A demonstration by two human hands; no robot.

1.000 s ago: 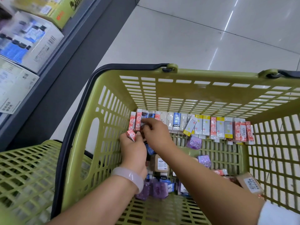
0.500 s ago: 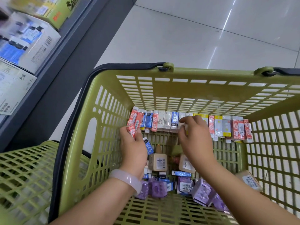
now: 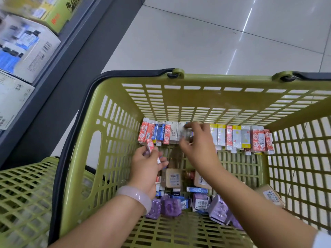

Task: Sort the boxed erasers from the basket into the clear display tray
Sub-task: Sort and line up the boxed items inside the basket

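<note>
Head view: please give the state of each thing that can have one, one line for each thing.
left hand: holds a small red boxed eraser, apart from the row.
right hand: fingers pinch a blurred box in the row.
row of boxed erasers: standing upright along the far wall.
green basket: handle folded down.
purple packs: loose at the near end.

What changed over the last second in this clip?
The right hand moved right along the row of boxed erasers, away from the left hand, and now pinches a blurred box there. The left hand held its red box throughout. The basket stayed put.
</note>
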